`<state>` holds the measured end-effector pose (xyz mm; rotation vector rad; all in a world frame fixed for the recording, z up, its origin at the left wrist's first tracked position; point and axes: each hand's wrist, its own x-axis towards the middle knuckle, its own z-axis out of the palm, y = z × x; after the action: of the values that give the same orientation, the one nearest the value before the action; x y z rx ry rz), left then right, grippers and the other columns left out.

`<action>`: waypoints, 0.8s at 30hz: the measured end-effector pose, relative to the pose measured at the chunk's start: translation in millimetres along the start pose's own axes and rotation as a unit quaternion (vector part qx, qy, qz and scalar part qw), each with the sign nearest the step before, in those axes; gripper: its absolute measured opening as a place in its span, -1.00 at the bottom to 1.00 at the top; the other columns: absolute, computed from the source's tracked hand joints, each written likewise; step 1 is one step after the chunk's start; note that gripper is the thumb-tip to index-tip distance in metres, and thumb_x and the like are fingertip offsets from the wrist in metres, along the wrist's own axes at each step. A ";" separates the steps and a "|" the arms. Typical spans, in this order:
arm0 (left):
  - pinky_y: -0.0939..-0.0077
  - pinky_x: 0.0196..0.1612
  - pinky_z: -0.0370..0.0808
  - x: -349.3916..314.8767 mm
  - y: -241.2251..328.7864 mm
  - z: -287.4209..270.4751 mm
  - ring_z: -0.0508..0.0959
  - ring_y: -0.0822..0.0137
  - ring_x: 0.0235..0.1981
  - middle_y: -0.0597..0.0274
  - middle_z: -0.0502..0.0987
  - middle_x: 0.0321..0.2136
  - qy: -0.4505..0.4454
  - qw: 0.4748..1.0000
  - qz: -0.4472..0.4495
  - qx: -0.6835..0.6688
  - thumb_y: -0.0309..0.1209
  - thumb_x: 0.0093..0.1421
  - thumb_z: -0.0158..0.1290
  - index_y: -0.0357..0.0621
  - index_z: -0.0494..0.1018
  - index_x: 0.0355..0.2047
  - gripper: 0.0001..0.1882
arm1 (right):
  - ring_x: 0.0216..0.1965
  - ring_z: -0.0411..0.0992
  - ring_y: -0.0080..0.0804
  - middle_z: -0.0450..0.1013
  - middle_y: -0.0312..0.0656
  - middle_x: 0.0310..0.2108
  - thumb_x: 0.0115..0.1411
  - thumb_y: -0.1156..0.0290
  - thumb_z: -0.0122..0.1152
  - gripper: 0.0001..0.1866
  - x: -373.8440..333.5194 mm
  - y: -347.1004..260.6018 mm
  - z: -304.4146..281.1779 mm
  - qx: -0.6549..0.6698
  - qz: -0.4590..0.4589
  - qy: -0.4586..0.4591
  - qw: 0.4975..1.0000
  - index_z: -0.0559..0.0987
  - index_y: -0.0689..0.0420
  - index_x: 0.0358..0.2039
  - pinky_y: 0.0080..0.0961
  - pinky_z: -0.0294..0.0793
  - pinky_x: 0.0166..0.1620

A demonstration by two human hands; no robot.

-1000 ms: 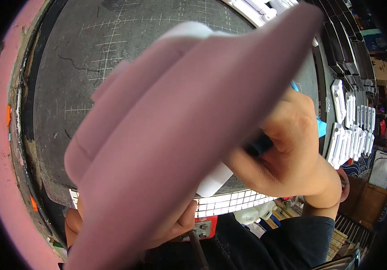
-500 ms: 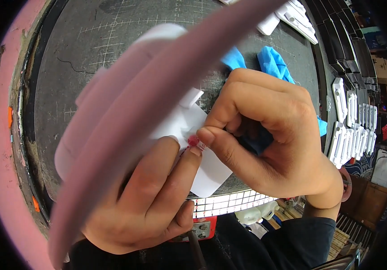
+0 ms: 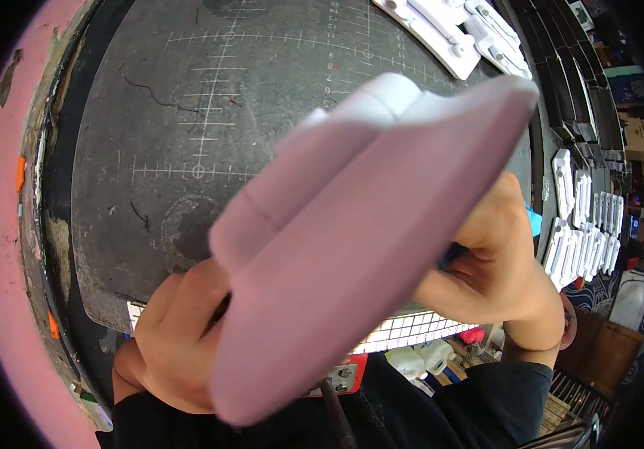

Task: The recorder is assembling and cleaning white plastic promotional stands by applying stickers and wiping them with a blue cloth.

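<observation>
A long moulded plastic part (image 3: 352, 239), white at its far end and pinkish along its near face, is held up tilted close in front of me. My left hand (image 3: 169, 352) is closed on its lower left side, the fingertips hidden behind it. Behind the part's right edge is my right hand (image 3: 505, 277), its fingers curled and mostly covered, so whatever is between them does not show. A bit of blue cloth (image 3: 534, 222) peeks out beside the right hand, and more blue shows in the gap by its palm. Whether the hand holds this cloth is unclear.
The dark work mat (image 3: 165, 127) carries white grid marks and loose threads. Several white plastic parts (image 3: 449, 37) lie at its far right; more white parts (image 3: 584, 247) stand beyond the right edge. A white gridded strip (image 3: 419, 329) runs along the near edge. Black trays (image 3: 561, 75) line the right.
The part has swung to the right and up and now covers my right fingers and the red spot they were near. My left hand has moved left and down with it.
</observation>
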<state>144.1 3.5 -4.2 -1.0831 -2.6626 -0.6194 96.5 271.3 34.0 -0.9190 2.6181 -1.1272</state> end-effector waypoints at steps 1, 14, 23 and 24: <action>0.45 -0.22 0.62 -0.5 2.0 -0.3 0.61 0.25 -0.28 0.08 0.71 0.16 -0.005 1.000 -0.026 -0.002 0.00 0.27 0.30 -0.15 0.74 -0.09 -0.54 | -0.34 0.65 -0.22 0.68 -0.08 -0.28 0.12 0.53 0.53 -0.85 -0.3 -0.6 0.9 -0.005 -0.008 0.008 1.000 0.77 0.25 -0.28 -0.38 0.56 -0.26; 0.50 -0.16 0.62 0.4 -2.8 -3.1 0.56 0.29 -0.19 0.36 0.71 0.14 -0.040 0.999 0.018 0.001 -0.10 0.21 0.32 -0.15 0.78 0.00 -0.53 | -0.13 0.70 -0.03 0.70 -0.04 -0.15 0.05 0.40 0.61 -0.67 -8.5 -14.8 -14.6 -0.185 -0.062 -0.022 0.981 0.77 0.25 -0.17 -0.31 0.64 -0.05; 0.48 -0.15 0.62 -1.5 5.5 -6.0 0.55 0.31 -0.25 0.36 0.71 0.12 -0.072 0.997 -0.022 -0.002 -0.14 0.20 0.31 -0.23 0.78 -0.01 -0.52 | -0.34 0.53 -0.29 0.55 -0.16 -0.25 -0.02 0.47 0.43 -0.77 -3.5 23.7 38.1 -0.087 -0.177 0.173 0.965 0.74 0.23 -0.30 -0.43 0.54 -0.33; 0.48 -0.15 0.62 -1.5 4.6 -7.2 0.54 0.32 -0.25 0.36 0.71 0.12 -0.076 0.997 -0.013 -0.001 -0.14 0.20 0.31 -0.23 0.78 -0.01 -0.52 | -0.34 0.53 -0.29 0.55 -0.16 -0.25 -0.02 0.46 0.42 -0.77 -7.2 25.2 39.6 -0.082 -0.183 0.189 0.961 0.74 0.23 -0.30 -0.44 0.54 -0.33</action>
<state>148.6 2.3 3.2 -1.1411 -2.8091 -0.5663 104.4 264.7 -12.3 -1.3939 2.9625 -1.2916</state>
